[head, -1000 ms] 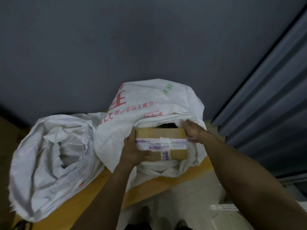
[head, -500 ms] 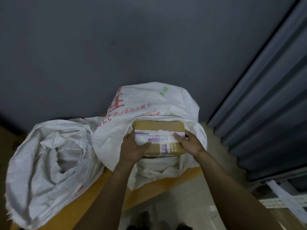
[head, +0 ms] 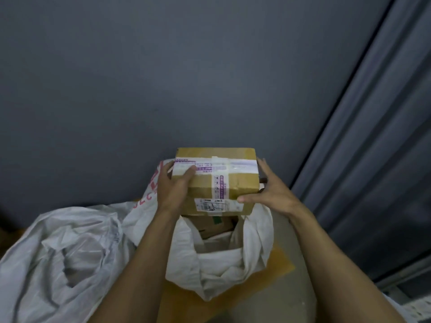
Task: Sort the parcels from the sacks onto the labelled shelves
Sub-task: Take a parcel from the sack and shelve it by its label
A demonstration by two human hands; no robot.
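While my hands clamp it, the cardboard parcel [head: 215,180] hangs above the open sack [head: 221,259].

From my head camera: left hand [head: 173,191] grips its left end, right hand [head: 271,193] presses flat against the right. Stiff, taped, probably moderately light; opposite ends hold best. Label print unreadable; shelves out of sight; more parcels half-hidden inside.

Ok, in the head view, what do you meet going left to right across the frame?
Crumpled sack → left hand → cardboard parcel → right hand → grey shutter.
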